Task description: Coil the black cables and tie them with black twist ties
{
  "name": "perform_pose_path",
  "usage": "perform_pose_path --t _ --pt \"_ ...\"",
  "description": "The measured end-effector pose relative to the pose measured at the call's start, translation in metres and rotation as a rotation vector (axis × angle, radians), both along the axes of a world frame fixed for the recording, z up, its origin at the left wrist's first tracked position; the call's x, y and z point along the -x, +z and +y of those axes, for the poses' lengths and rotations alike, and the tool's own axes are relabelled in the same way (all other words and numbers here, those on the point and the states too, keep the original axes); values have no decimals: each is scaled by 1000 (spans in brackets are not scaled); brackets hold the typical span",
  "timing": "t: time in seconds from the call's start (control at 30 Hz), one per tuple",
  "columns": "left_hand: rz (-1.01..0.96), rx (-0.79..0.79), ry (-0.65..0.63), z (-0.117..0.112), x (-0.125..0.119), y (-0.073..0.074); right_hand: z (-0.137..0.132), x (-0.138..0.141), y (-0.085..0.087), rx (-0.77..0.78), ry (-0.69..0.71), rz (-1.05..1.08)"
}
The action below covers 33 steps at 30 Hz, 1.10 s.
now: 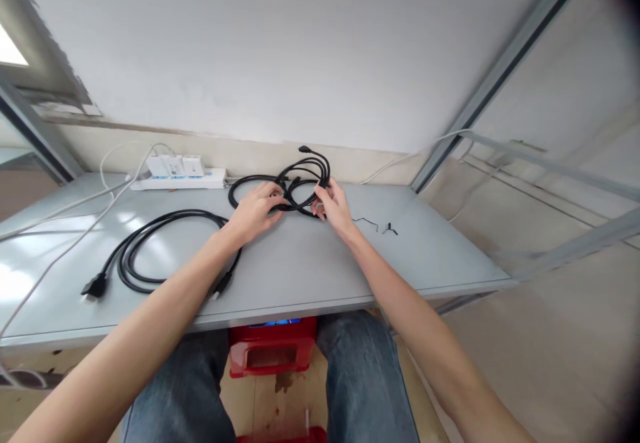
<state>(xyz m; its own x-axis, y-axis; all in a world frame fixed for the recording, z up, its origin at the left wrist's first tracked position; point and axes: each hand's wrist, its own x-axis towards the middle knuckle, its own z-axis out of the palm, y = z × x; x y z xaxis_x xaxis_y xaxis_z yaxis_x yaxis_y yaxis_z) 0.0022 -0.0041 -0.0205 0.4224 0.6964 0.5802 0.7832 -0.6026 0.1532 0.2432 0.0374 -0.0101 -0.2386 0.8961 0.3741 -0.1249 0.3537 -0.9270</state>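
Observation:
Both of my hands are on a looped black cable at the back middle of the grey table. My left hand grips its strands where the loops cross, thumb and fingers bent round them. On the other side, my right hand pinches the right side of the coil, which is raised off the table. One plug sticks up at the top of the coil. A second coiled black cable lies to the left, partly under my left forearm, with an HDMI-type plug at its end.
Small black twist ties lie right of my hands. A white power strip with plugged-in chargers stands by the wall at the back left, its white cords running across the table. Below the front edge is a red stool.

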Motion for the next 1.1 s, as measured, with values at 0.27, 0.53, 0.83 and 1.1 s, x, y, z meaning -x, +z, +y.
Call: perform_pose_path --t 0.27,0.53,0.83,1.1 --pt "-13 6 19 -1 0 -4 11 -88 40 46 -186 273" --pt "-8 32 10 0 0 -7 39 -198 57 550 -449 106" --pt "-18 44 19 3 2 -7 54 -228 48 715 -569 -344" --pt "-59 -28 20 2 0 0 53 -224 48 206 -795 -1266"
